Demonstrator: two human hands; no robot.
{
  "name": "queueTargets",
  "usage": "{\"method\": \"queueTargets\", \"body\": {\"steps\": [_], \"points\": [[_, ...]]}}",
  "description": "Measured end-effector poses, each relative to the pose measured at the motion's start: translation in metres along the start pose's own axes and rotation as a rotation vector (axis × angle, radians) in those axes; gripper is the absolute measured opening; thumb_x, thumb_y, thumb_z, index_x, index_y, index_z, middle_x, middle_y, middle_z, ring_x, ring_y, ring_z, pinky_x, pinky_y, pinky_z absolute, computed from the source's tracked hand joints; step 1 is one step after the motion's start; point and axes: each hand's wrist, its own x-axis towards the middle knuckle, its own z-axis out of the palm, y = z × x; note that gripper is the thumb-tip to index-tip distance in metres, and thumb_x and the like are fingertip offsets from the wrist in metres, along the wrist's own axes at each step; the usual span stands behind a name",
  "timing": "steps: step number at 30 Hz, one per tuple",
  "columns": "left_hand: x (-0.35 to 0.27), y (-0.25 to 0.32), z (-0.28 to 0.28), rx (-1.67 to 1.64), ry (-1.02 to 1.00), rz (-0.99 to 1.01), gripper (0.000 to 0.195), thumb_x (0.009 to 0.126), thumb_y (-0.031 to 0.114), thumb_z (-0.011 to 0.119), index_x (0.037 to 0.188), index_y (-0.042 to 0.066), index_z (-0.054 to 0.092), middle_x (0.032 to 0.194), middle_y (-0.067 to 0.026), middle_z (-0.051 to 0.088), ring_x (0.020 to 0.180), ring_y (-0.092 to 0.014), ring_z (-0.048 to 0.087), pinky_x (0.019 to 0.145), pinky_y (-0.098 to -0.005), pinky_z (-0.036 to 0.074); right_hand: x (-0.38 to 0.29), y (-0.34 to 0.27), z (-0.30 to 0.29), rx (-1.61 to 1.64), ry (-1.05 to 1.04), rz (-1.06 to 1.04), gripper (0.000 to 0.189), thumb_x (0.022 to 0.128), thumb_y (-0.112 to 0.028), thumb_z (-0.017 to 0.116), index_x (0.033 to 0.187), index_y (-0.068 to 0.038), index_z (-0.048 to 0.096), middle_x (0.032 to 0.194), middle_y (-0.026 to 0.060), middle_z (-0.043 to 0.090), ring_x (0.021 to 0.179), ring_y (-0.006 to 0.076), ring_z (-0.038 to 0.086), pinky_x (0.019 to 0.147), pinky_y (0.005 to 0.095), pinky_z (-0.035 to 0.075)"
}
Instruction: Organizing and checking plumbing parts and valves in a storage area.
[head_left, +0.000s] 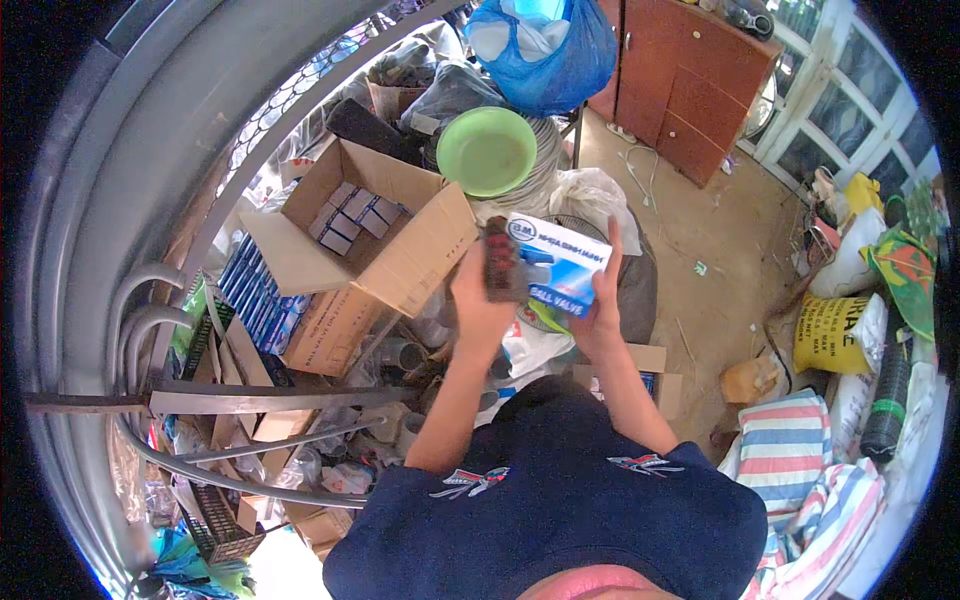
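My right hand (602, 296) grips a small blue-and-white ball valve carton (559, 259) by its side. The printed face of the carton is turned up. In my left hand (476, 289) is a dark brown object with red marks (504, 259), perhaps a brush; blur hides its exact kind. It is right against the carton's left edge. To the left, an open cardboard box (409, 281) holds several small white-and-blue cartons (356, 217). Beyond my hands, a green plastic basin (486, 152) rests on a pile of coiled pale hose or cable (546, 161).
A blue plastic bag (551, 67) bulges at the top. Stacked blue cartons (259, 292) and curved grey pipes (150, 292) are on the left. A metal bar (277, 399) crosses there. Striped fabric (784, 442) and a yellow sack (834, 330) lie right; a wooden cabinet (682, 75) stands behind.
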Motion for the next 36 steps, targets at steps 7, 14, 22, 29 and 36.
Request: {"method": "queueTargets", "body": {"steps": [7, 14, 22, 29, 36], "points": [[-0.021, 0.051, 0.02, 0.344, -0.235, 0.361, 0.044, 0.082, 0.02, 0.067, 0.113, -0.01, 0.065, 0.144, -0.0279, 0.053, 0.142, -0.051, 0.04, 0.115, -0.0645, 0.034, -0.009, 0.016, -0.01, -0.026, 0.048, 0.068, 0.075, 0.098, -0.048, 0.066, 0.154, -0.013, 0.032, 0.144, 0.0125, 0.052, 0.133, 0.0255, 0.052, 0.112, 0.0393, 0.043], [-0.003, 0.023, 0.018, 0.184, -0.406, 0.42, 0.058, 0.079, 0.021, 0.073, 0.133, 0.002, 0.061, 0.155, -0.0196, 0.048, 0.146, -0.042, 0.042, 0.122, -0.0576, 0.029, -0.008, 0.019, -0.019, 0.015, 0.102, 0.003, 0.061, 0.095, -0.038, 0.071, 0.142, -0.014, 0.041, 0.131, 0.0075, 0.055, 0.12, 0.0206, 0.057, 0.103, 0.0379, 0.048], [-0.035, -0.004, 0.06, -0.865, -0.065, -0.452, 0.06, 0.106, 0.025, 0.054, 0.158, 0.002, 0.035, 0.155, -0.0157, 0.046, 0.142, -0.027, 0.048, 0.114, -0.0387, 0.042, -0.015, 0.008, 0.004, -0.311, -0.035, -0.393, 0.072, 0.071, -0.009, 0.094, 0.127, -0.011, 0.049, 0.161, 0.0316, 0.033, 0.148, 0.0395, 0.04, 0.118, 0.0483, 0.038], [-0.062, 0.042, 0.032, -1.3, -0.148, -0.894, 0.059, 0.109, 0.021, 0.051, 0.162, 0.012, 0.028, 0.157, -0.0106, 0.044, 0.144, -0.026, 0.046, 0.118, -0.0426, 0.044, 0.002, -0.004, -0.004, -0.59, -0.107, -0.676, 0.076, 0.068, -0.015, 0.097, 0.125, -0.015, 0.047, 0.16, 0.0348, 0.032, 0.147, 0.0458, 0.04, 0.117, 0.0519, 0.038], [-0.04, 0.014, 0.026, -1.407, -0.114, -1.045, 0.053, 0.109, 0.042, 0.043, 0.15, 0.009, 0.046, 0.144, -0.0103, 0.059, 0.13, -0.026, 0.06, 0.11, -0.0446, 0.05, -0.016, -0.002, 0.015, -0.561, -0.251, -0.623, 0.068, 0.071, -0.008, 0.086, 0.121, -0.016, 0.04, 0.157, 0.0405, 0.032, 0.147, 0.0501, 0.039, 0.118, 0.0534, 0.036]]}}
